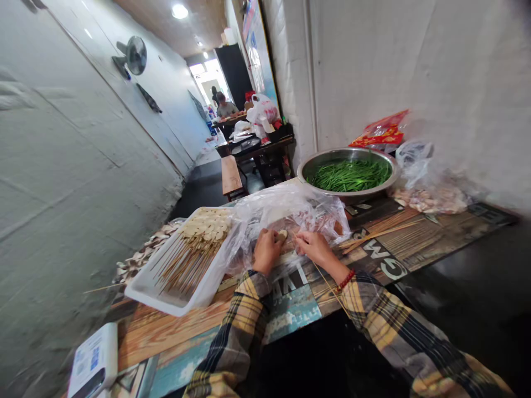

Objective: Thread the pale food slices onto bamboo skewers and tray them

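Note:
My left hand (266, 251) is closed on a small, pale round food slice (282, 234); I cannot make out its kind. Close by on the right, my right hand (316, 247) pinches a thin bamboo skewer (327, 283) that slants down past the wrist. Both hands are over a crumpled clear plastic bag (282, 200) spread on the table. Left of them, a white plastic tray (139, 293) holds rows of similar pale slices (205, 222) on skewers, their sticks pointing toward me.
Behind the bag stands a metal bowl (352, 193) of green chives. Loose skewers (384, 228) lie to the right, near a bag of pinkish pieces (435, 196). Sliced mushrooms (145, 249) are beyond the tray. A white box-shaped device (93, 359) sits front left. A person (226, 106) sits far back.

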`<act>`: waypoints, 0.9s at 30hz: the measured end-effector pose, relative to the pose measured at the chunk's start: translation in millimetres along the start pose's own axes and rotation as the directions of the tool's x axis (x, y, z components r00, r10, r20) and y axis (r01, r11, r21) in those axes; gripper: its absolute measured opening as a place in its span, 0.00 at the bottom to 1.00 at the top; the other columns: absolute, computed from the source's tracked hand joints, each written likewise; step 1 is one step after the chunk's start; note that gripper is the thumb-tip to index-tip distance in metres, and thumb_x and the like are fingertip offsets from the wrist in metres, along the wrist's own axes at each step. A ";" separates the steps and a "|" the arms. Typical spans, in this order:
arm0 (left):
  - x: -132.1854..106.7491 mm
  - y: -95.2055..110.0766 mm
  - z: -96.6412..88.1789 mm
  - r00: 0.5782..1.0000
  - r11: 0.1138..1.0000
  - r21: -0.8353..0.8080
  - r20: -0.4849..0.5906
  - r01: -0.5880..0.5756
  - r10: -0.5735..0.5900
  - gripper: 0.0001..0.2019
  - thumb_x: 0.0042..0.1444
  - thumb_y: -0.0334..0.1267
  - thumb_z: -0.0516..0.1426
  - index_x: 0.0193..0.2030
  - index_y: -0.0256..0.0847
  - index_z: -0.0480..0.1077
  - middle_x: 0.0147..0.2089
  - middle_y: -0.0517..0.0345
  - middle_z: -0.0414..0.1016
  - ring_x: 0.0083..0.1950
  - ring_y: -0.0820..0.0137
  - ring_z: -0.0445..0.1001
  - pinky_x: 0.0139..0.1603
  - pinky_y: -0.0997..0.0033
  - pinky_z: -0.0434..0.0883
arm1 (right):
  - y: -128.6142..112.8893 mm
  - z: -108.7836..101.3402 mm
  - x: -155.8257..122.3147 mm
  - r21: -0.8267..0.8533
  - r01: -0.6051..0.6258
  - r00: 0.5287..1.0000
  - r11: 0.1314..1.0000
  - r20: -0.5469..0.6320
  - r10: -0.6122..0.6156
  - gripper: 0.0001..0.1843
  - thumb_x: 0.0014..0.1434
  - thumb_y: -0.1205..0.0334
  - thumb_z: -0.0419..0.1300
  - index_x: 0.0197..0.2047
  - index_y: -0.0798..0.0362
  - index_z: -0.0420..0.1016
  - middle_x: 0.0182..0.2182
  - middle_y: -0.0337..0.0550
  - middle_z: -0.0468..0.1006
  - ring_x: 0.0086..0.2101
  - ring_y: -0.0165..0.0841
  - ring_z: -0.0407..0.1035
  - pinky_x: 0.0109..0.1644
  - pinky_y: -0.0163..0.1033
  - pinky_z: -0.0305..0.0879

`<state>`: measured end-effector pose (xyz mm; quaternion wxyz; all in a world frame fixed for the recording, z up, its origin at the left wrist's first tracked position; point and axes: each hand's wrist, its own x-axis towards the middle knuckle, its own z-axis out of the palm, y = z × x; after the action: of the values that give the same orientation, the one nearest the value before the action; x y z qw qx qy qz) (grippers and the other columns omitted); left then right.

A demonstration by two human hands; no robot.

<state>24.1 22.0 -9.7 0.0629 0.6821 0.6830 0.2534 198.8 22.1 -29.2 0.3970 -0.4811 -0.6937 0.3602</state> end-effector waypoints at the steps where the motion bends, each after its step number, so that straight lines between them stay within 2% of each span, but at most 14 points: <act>1: 0.8 -0.5 0.1 1.000 0.999 -0.045 -0.008 0.006 -0.006 0.02 0.50 0.34 0.59 0.31 0.38 0.72 0.36 0.54 0.71 0.36 0.69 0.68 0.38 0.71 0.63 | 0.9 0.2 0.3 0.010 -0.001 1.000 1.000 -0.003 0.001 0.12 0.60 0.61 0.56 0.38 0.55 0.80 0.17 0.37 0.76 0.21 0.32 0.72 0.29 0.33 0.62; 3: 0.4 -1.1 -1.5 0.999 0.981 -0.192 -0.023 0.038 -0.043 0.04 0.47 0.34 0.60 0.26 0.39 0.69 0.30 0.58 0.69 0.32 0.71 0.67 0.35 0.72 0.62 | 3.0 1.1 0.9 0.039 0.004 1.000 0.999 -0.010 -0.004 0.12 0.60 0.62 0.56 0.37 0.55 0.80 0.17 0.37 0.76 0.21 0.32 0.72 0.28 0.32 0.62; 5: -3.3 -1.5 -5.7 0.994 0.899 -0.426 0.000 0.097 -0.107 0.08 0.46 0.37 0.62 0.24 0.39 0.67 0.25 0.62 0.67 0.28 0.73 0.65 0.32 0.74 0.61 | 4.4 2.0 1.1 0.077 0.014 1.000 0.997 -0.018 -0.012 0.13 0.60 0.61 0.55 0.37 0.56 0.80 0.17 0.37 0.75 0.21 0.31 0.72 0.27 0.31 0.62; 8: -13.8 -1.1 -15.5 0.976 0.628 -0.748 0.132 0.214 -0.176 0.12 0.43 0.43 0.64 0.26 0.38 0.68 0.22 0.65 0.66 0.23 0.76 0.62 0.26 0.76 0.58 | 2.4 3.4 -0.9 0.133 0.031 0.999 0.991 -0.019 -0.029 0.15 0.62 0.59 0.53 0.40 0.57 0.79 0.17 0.36 0.74 0.19 0.29 0.69 0.25 0.30 0.61; 11: -24.5 1.9 -23.0 0.950 0.412 -0.858 0.249 0.307 -0.190 0.14 0.42 0.45 0.65 0.29 0.37 0.71 0.22 0.64 0.69 0.22 0.78 0.63 0.25 0.77 0.58 | -4.7 4.7 -6.4 0.199 0.060 0.998 0.978 0.013 -0.064 0.17 0.62 0.58 0.53 0.42 0.57 0.79 0.16 0.34 0.71 0.17 0.27 0.65 0.22 0.29 0.58; 15: -30.8 7.1 -23.9 0.941 0.260 -0.911 0.273 0.320 -0.201 0.14 0.41 0.44 0.67 0.29 0.36 0.73 0.24 0.62 0.72 0.24 0.77 0.67 0.28 0.77 0.62 | -16.3 6.4 -15.7 0.221 0.107 0.989 0.969 0.075 -0.126 0.16 0.61 0.60 0.54 0.44 0.58 0.79 0.15 0.33 0.69 0.17 0.26 0.63 0.22 0.29 0.57; 19: -32.4 8.6 -21.4 0.945 0.199 -0.931 0.270 0.305 -0.185 0.12 0.43 0.41 0.66 0.30 0.37 0.73 0.24 0.61 0.73 0.25 0.76 0.68 0.30 0.76 0.64 | -23.7 7.1 -21.0 0.186 0.156 0.975 0.970 0.127 -0.181 0.17 0.62 0.62 0.54 0.47 0.58 0.80 0.16 0.34 0.69 0.18 0.26 0.63 0.23 0.29 0.57; 24: -34.6 6.8 -21.0 0.965 0.265 -0.936 0.186 0.232 -0.186 0.08 0.47 0.39 0.64 0.29 0.36 0.73 0.24 0.61 0.73 0.25 0.78 0.67 0.29 0.78 0.63 | -26.1 8.0 -22.1 0.150 0.164 0.969 0.975 0.163 -0.188 0.18 0.62 0.63 0.53 0.50 0.57 0.79 0.16 0.34 0.68 0.18 0.26 0.62 0.23 0.30 0.57; 27: -34.2 8.1 -21.5 0.963 0.280 -0.934 0.163 0.220 -0.214 0.08 0.46 0.38 0.63 0.29 0.36 0.72 0.24 0.62 0.72 0.24 0.78 0.66 0.29 0.77 0.63 | -26.7 8.4 -22.2 0.129 0.156 0.966 0.979 0.185 -0.178 0.19 0.62 0.63 0.52 0.51 0.58 0.78 0.16 0.34 0.68 0.18 0.27 0.62 0.24 0.30 0.58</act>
<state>24.2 -17.0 3.5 0.4852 0.4167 0.4907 0.5917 185.9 -7.5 -13.7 0.3824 -0.3597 -0.7459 0.4099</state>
